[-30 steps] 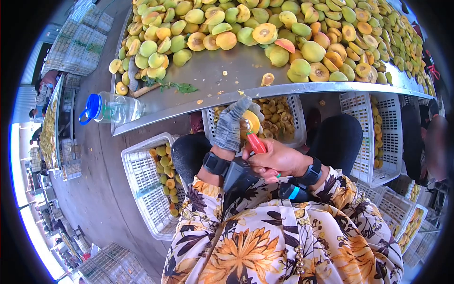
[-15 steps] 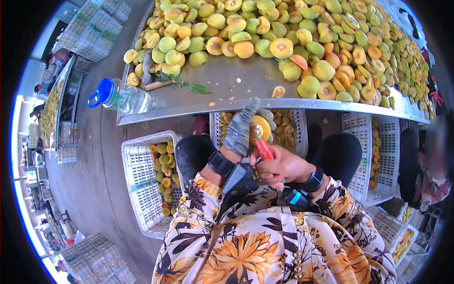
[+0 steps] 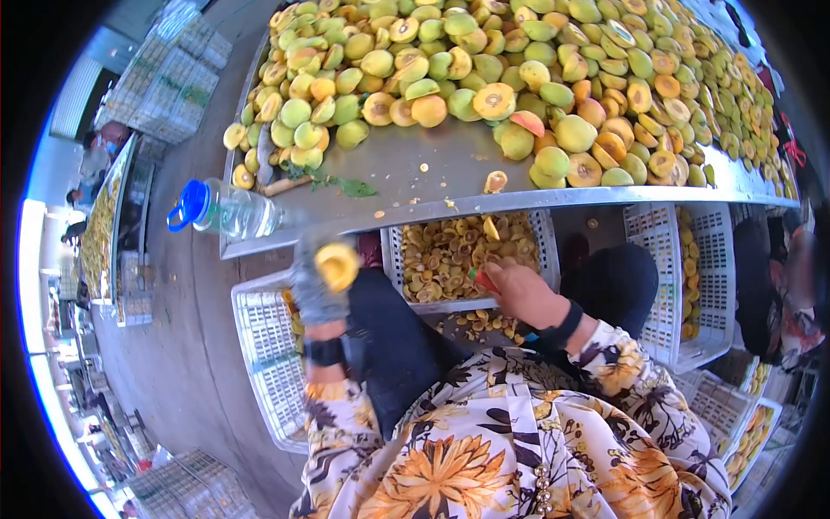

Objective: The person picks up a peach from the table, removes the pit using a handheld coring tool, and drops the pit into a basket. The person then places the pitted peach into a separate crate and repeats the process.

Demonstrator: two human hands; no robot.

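Observation:
My left hand (image 3: pixel 313 281), in a grey glove and smeared by motion, is left of my knee above the left crate's edge. It carries a hollowed yellow peach half (image 3: pixel 336 265), cut face up. My right hand (image 3: pixel 529 297) is bare and closed around a red-handled tool (image 3: pixel 489 281), whose working end I cannot make out. Below and in front of that hand, a white crate (image 3: pixel 556 251) contains many brownish-yellow scraps (image 3: pixel 450 255). Halved peaches (image 3: pixel 450 65) are heaped across the metal table (image 3: pixel 406 169).
A water bottle (image 3: pixel 246 214) with a blue lid lies at the table's left corner near a leafy twig (image 3: pixel 346 185). White crates stand at left (image 3: pixel 264 346) and right (image 3: pixel 718 285), with peaches inside. Scraps (image 3: pixel 484 327) lie below the middle crate. A person's patterned clothing (image 3: pixel 791 320) shows at far right.
My left hand has swung left with the peach half, away from the right hand and the middle crate. My right hand has shifted slightly right, still gripping the red-handled tool.

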